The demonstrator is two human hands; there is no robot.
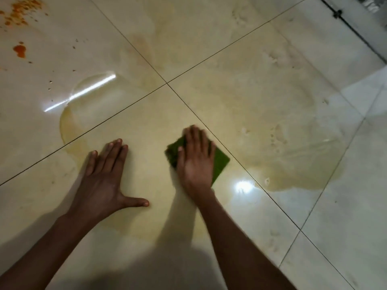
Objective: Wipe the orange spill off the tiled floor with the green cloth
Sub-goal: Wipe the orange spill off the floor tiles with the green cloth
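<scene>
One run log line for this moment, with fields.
right hand: flat on green cloth | left hand: bracing on floor | orange spill: remains

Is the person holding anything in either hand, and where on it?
The right hand presses flat on the middle of the green cloth, pinning it to the floor rather than gripping it. The left hand holds nothing.

We see the green cloth lying flat on the tiled floor, a dark green square turned cornerwise, mostly covered, with corners showing at nine and three o'clock. The orange spill sits well apart at ten o'clock: a solid orange blot with speckled crumbs beyond it. A thin yellowish wet film spreads across the glossy cream tiles, its edge curving at three o'clock.
</scene>
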